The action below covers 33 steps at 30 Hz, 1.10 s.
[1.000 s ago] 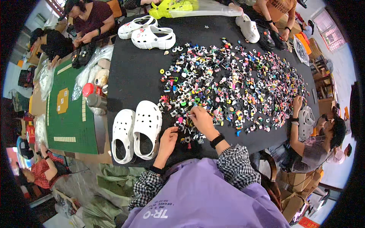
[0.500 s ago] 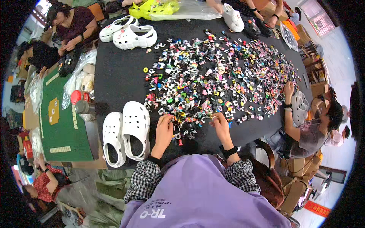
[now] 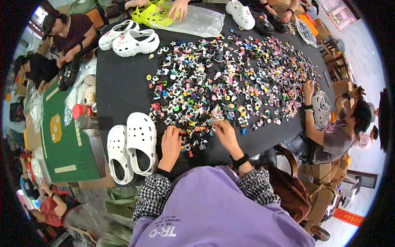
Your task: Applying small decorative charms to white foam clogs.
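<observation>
A wide heap of small colourful shoe charms covers the middle of the dark table. At its near left edge my left hand has its fingers bent together, with the tips by the charms; whatever they hold is too small to make out. My right hand reaches into the near edge of the heap with thumb and fingertips drawn together among the charms; what lies between them cannot be made out. Left of my left hand stand two white clogs, side by side with their heels toward me.
More white clogs stand at the far left. A co-worker's hand rests on a yellow-green clog beside a clear plastic bag. On the right, another person's hand touches the heap near a grey clog. A red-lidded jar stands left.
My right hand has moved left, closer to my left hand, which has shifted slightly left. At the far side, a co-worker's hand has come onto the yellow-green clog and the plastic bag has shifted.
</observation>
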Tool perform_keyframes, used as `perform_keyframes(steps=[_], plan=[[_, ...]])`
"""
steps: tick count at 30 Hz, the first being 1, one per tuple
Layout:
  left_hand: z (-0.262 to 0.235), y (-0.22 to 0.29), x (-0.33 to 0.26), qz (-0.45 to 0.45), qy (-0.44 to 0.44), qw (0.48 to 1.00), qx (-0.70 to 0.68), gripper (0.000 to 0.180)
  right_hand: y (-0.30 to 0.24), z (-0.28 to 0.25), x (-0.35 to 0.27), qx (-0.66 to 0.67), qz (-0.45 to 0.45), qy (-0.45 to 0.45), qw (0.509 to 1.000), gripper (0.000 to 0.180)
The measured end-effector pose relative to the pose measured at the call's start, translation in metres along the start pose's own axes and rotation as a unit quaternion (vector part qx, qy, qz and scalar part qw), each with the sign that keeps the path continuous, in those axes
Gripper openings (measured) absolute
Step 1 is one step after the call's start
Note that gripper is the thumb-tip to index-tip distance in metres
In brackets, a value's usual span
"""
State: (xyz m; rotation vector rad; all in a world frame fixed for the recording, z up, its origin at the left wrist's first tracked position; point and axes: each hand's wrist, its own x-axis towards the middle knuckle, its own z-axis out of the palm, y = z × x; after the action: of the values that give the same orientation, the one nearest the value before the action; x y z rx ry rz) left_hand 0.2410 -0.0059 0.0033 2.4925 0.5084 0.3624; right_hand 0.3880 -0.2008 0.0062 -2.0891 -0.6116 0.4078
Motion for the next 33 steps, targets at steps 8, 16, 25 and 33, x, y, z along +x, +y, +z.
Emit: perform_keyframes(steps=[8,16,25,33], plan=[[-0.007,-0.014,-0.027,-0.112,-0.005,0.989,-0.092,0.016,-0.014,0.034,0.018,-0.069,-0.048,-0.028,0.996,0.029],[-0.031,0.006,-0.039,-0.144,-0.010,0.978,-0.148,0.015,-0.010,0.015,0.004,-0.094,0.010,0.005,0.996,0.026],[-0.005,0.005,-0.049,-0.041,-0.096,0.993,-0.051,0.028,0.004,0.009,-0.015,-0.012,0.029,-0.015,0.999,0.020],[-0.010,0.002,-0.049,-0.130,-0.060,0.979,-0.145,0.018,0.005,0.007,-0.020,-0.019,0.036,-0.056,0.998,0.024]])
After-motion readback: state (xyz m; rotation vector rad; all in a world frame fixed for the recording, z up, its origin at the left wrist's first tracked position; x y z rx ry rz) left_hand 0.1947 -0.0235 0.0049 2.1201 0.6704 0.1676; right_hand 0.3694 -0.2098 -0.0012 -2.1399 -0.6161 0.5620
